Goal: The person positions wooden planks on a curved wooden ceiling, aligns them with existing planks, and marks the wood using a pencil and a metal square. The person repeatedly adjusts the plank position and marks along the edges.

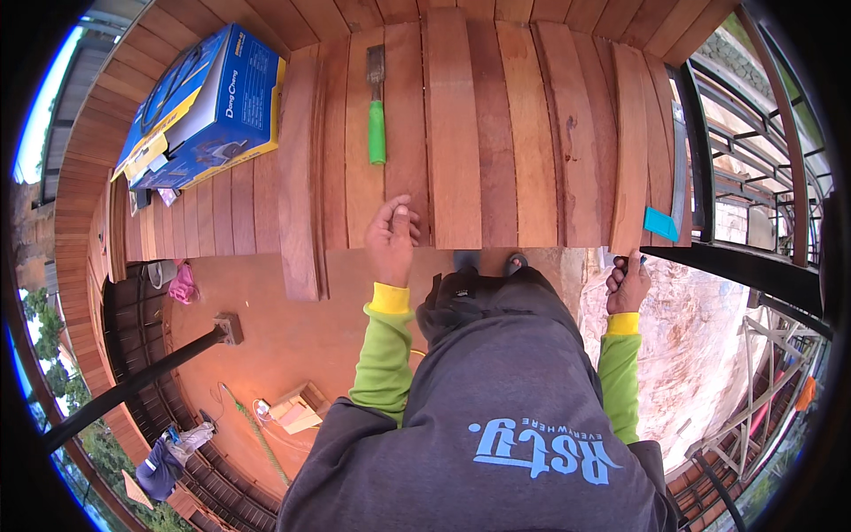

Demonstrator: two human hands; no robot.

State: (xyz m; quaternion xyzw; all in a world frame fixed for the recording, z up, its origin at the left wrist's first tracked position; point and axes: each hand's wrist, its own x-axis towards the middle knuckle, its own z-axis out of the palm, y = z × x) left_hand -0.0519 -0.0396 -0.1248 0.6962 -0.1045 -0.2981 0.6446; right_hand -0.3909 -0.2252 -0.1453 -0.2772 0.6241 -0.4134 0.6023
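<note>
Planking (523, 133) bears a board (629, 151) ending by the right hand (628, 282).

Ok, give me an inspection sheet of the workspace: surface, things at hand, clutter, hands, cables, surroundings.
Surface: wooden planks side by side; one board at left overhangs the near edge.
Things at hand: green-handled flat-bladed tool beyond the left hand; teal-handled square near the right hand.
Clutter: blue and yellow box at far left.
Hands: left, fingers bent, by the near edge; right, curled beside that edge; whether either holds something small is unclear.
Cables: dark cord-like strip on the box; green cord or hose on the floor.
Surroundings: black metal railing at right; pink item at lower left.
</note>
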